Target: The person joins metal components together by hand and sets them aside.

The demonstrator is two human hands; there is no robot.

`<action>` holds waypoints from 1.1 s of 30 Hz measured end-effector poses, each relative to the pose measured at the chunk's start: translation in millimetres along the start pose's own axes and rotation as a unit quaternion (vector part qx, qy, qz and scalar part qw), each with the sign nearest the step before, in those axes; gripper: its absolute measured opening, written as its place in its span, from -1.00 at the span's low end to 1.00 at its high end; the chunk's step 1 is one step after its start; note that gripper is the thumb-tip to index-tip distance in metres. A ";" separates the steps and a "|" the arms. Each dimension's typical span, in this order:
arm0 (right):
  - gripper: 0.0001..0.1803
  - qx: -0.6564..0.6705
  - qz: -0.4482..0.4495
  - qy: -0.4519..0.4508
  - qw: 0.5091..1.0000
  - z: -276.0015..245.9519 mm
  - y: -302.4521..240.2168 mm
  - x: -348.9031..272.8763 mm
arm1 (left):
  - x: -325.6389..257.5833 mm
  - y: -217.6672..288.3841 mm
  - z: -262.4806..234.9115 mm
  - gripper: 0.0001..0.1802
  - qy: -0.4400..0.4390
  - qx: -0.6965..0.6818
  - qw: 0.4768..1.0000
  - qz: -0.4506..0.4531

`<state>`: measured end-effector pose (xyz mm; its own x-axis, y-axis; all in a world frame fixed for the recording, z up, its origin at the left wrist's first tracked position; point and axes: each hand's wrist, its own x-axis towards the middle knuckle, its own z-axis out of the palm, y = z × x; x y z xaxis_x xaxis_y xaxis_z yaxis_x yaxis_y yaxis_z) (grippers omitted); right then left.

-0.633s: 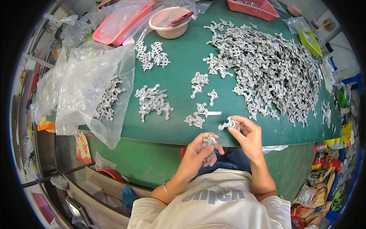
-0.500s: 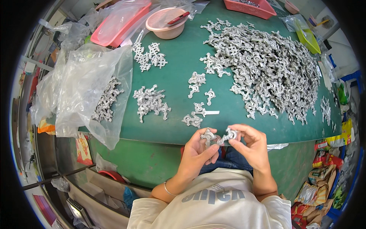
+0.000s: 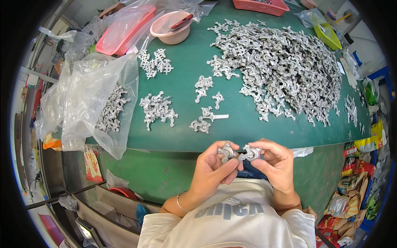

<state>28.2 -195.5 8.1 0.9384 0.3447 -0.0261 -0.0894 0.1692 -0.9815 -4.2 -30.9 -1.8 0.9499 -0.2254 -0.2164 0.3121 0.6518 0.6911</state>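
Observation:
My left hand (image 3: 216,166) is closed around a grey cast-metal part (image 3: 227,152) with a rounded middle and short arms. In my right hand (image 3: 273,162), thumb and fingers pinch a similar metal part (image 3: 250,153). The two parts are side by side, close together, just off the table's near edge; whether they touch I cannot tell. Beyond my hands on the green table (image 3: 178,134) lie a few loose metal parts (image 3: 200,125), one next to a flat silver strip (image 3: 221,116). A big heap of like parts (image 3: 289,70) spreads over the right side.
Smaller clusters of parts (image 3: 157,109) lie left of centre. A clear plastic bag (image 3: 91,99) holding more parts rests at the table's left edge. Farther back stand a pink bowl (image 3: 171,35) with a red-handled tool (image 3: 182,21), pink trays (image 3: 262,7) and a yellow-green tray (image 3: 328,35).
My hands have shifted slightly, and the part in my right hand has turned to show more of its face. The whole view has moved a little, sliding the table things leftward.

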 end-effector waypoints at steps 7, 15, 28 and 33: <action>-0.67 0.076 0.034 0.000 0.997 -3.1 -7.3 -12.1 | -6.3 -3.3 13.2 -0.75 -0.014 -0.030 0.999 -0.011; -0.68 0.100 0.008 -0.014 0.995 -13.0 -6.2 -21.6 | -8.2 -7.0 27.1 -0.76 -0.017 -0.069 0.997 -0.031; -0.72 0.216 0.060 -0.064 0.972 -22.6 -3.7 -23.7 | -10.0 -5.8 40.6 -0.77 -0.009 -0.038 0.996 -0.076; -0.73 0.243 0.067 -0.077 0.965 -21.7 -3.0 -23.0 | -10.4 -7.0 31.9 -0.76 -0.056 -0.078 0.993 -0.075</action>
<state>14.1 -223.9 7.5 0.8501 0.5203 -0.0811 -0.3870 0.5130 -0.7662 -16.7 -56.3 17.6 0.8882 -0.4006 -0.2249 0.4558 0.7073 0.5404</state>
